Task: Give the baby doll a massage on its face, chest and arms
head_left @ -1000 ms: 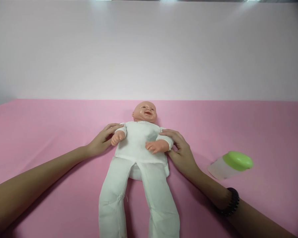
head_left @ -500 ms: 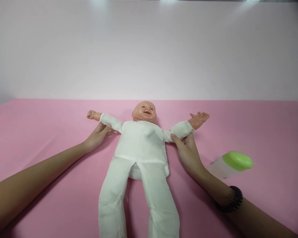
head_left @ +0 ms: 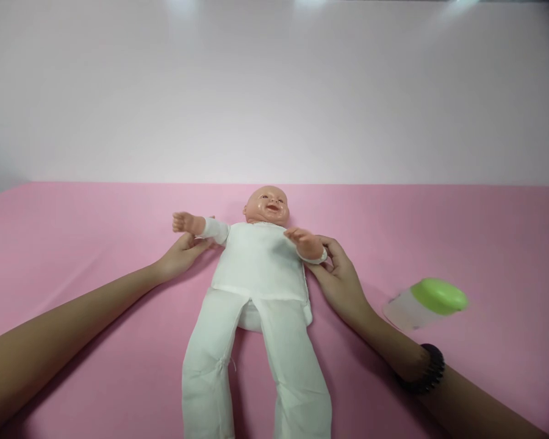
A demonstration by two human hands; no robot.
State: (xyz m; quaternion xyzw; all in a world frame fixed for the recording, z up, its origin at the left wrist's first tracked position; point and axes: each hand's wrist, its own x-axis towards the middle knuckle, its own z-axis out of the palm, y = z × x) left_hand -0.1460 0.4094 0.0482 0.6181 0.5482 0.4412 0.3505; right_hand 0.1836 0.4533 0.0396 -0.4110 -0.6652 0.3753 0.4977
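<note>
A baby doll (head_left: pixel 256 268) in a white shirt and white trousers lies on its back on the pink surface, head away from me. My left hand (head_left: pixel 180 256) grips the doll's arm on the left side, which is raised off the surface. My right hand (head_left: pixel 338 277) holds the doll's other arm by the sleeve, lifted up over its chest. A dark bead bracelet (head_left: pixel 424 369) is on my right wrist.
A clear container with a green lid (head_left: pixel 427 302) lies tilted on the pink surface (head_left: pixel 73 244) to the right of my right forearm. A pale wall (head_left: pixel 274 91) rises behind the surface.
The doll's arms went from folded on its chest to spread wide, and now both are lifted back up toward the body, held by my hands.
</note>
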